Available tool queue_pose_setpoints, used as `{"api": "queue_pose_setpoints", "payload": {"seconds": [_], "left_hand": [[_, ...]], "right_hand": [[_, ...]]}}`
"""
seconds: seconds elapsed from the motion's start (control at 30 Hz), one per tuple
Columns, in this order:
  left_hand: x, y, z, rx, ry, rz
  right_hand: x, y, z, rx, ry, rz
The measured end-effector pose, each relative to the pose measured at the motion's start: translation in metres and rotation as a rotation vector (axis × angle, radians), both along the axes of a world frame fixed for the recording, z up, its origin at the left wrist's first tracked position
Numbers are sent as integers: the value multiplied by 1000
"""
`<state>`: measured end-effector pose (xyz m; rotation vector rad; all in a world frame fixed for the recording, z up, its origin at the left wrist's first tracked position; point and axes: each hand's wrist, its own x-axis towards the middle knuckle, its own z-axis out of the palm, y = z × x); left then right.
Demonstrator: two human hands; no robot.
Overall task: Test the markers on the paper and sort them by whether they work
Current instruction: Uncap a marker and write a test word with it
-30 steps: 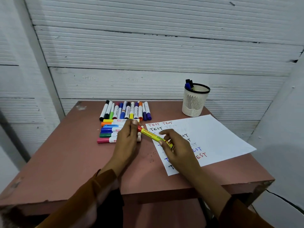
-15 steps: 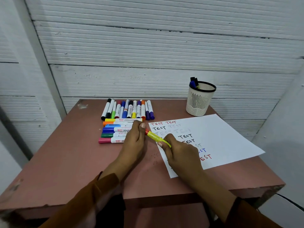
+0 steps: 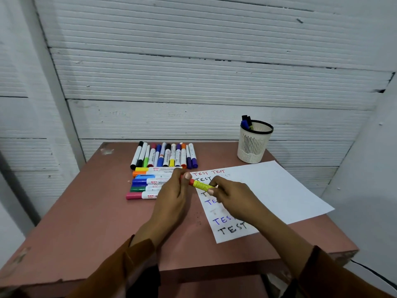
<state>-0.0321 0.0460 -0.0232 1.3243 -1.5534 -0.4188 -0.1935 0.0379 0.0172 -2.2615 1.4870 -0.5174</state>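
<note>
A yellow marker (image 3: 203, 186) with a red cap is held between both hands above the left edge of the white paper (image 3: 268, 190). My left hand (image 3: 174, 196) pinches its red cap end. My right hand (image 3: 232, 196) grips the yellow barrel. The paper carries several "TEST" words in red, black and blue. A row of several markers (image 3: 164, 157) lies side by side at the back of the table. A second group of markers (image 3: 146, 183) lies stacked crosswise in front of it, partly hidden by my left hand.
A white mesh pen cup (image 3: 253, 145) with a black rim stands at the back right and holds a blue and a black marker. The reddish table (image 3: 86, 222) sits against a white ribbed wall. The table's front edge is close to my sleeves.
Both hands with the yellow marker have shifted slightly up and left over the paper. More of the lower "TEST" words show now. The camera view has tilted a little.
</note>
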Motion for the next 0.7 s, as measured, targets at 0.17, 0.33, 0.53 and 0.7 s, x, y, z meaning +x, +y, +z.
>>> {"api": "queue_pose_setpoints", "payload": {"seconds": [0.17, 0.33, 0.53, 0.7], "left_hand": [[18, -10, 7, -12, -158, 94], [42, -30, -1, -86, -536, 282], [46, -32, -7, -122, -765, 447], [45, -30, -6, -87, -754, 471]], "right_hand": [[-3, -16, 6, -250, 68, -67], [-18, -51, 5, -430, 56, -173], [-31, -89, 35, -581, -205, -259], [-41, -121, 65, -652, -405, -413]]}}
